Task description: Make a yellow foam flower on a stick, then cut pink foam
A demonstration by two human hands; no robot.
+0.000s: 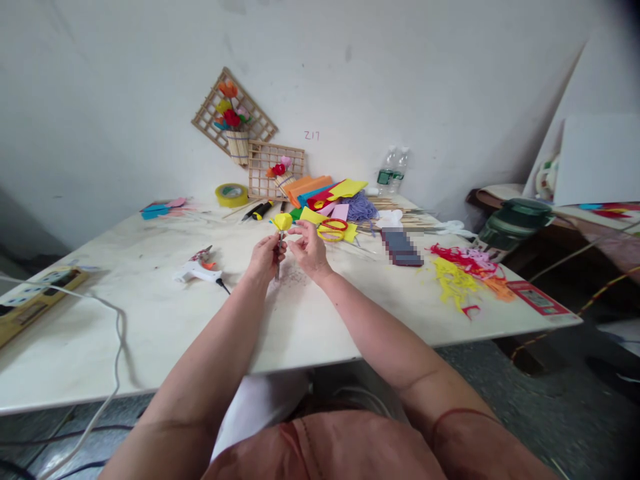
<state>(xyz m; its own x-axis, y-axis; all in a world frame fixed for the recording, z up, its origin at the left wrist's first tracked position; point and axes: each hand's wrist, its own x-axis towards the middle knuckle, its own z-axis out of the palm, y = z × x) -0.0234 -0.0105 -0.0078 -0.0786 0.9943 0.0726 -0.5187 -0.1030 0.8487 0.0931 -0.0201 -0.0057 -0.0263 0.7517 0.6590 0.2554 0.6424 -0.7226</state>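
Observation:
My left hand point(266, 256) grips a thin stick point(277, 263) held upright over the white table point(150, 313). A small yellow foam bud point(283, 221) sits on the stick's top. My right hand point(309, 249) is just to its right, fingers pinched near the bud's base. Behind the hands lie red-handled scissors point(334, 229) on yellow foam pieces.
A white glue gun point(196, 269) lies left of my hands, its cord trailing. A power strip point(35, 298) sits at the table's left edge. Coloured foam sheets point(320, 190), tape roll point(231, 195), wooden lattice frames point(275, 167), bottles point(393, 167) and foam scraps point(463, 270) crowd the back and right.

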